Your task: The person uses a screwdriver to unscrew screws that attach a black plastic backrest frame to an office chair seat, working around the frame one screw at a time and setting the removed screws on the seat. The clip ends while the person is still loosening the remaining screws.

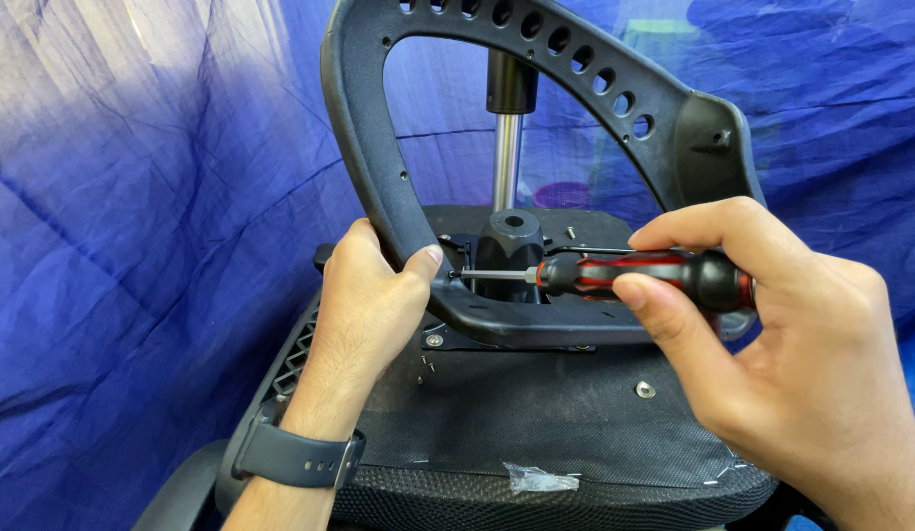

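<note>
Behind everything hangs a blue cloth point(133, 197), wrinkled, filling the background on both sides of the chair seat.

The chair seat point(536, 423) lies upside down in front of you, its black fabric underside facing up and its mesh edge nearest to you. A silver gas cylinder point(507, 147) stands upright from the middle of the seat, with a black cone-shaped cover point(512, 251) around its foot.

The black armrest frame point(379, 187) stands on the seat, just in front of the cylinder. It is a large loop with a row of round holes along its upper bar, and its lower bar rests on the seat's metal plate.

Your right hand point(792, 364) is at the right of the seat, closed around the handle of a red and black screwdriver point(625, 275). The thumb and the fingers clamp the handle from below and from above. The screwdriver lies nearly horizontal over the lower bar of the frame, and its metal tip points left, touching a screw place on the inner side of the frame's left post.

Your left hand point(364, 305) grips this left post of the frame, above the left edge of the seat, with the thumb pressed on the inner side just beside the tip. On this wrist you wear a dark watch band point(295, 457).

A small clear plastic bag point(541, 479) lies on the seat near its front edge. A round metal screw insert point(645, 389) sits in the fabric, under your right hand's thumb.
</note>
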